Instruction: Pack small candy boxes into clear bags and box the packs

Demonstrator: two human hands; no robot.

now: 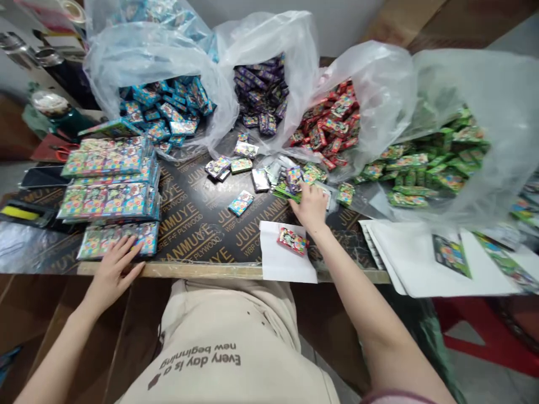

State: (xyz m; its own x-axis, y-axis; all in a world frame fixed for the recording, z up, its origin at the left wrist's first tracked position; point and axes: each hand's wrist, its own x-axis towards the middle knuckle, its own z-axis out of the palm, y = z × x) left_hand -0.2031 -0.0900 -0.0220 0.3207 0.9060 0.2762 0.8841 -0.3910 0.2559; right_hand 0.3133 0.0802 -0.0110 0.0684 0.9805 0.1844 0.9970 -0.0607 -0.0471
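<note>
My left hand (117,269) lies with fingers spread on the front row of packs (99,238), below a taller stack of colourful packs (110,201). Over the loose packs right of the middle, my right hand (310,206) reaches down; its fingertips touch or hover by a green pack (287,192) and a purple pack (293,178). Whether it grips one is hard to make out. A red pack (292,241) rests on a white paper sheet (286,269) at the table's front edge. One blue pack (241,202) lies alone on the dark board.
Plastic bags along the back hold blue packs (168,109), purple packs (261,90), red packs (332,123) and green packs (442,157). Red scissors (63,152) and bottles (59,62) stand at left. White sheets (404,264) lie at right.
</note>
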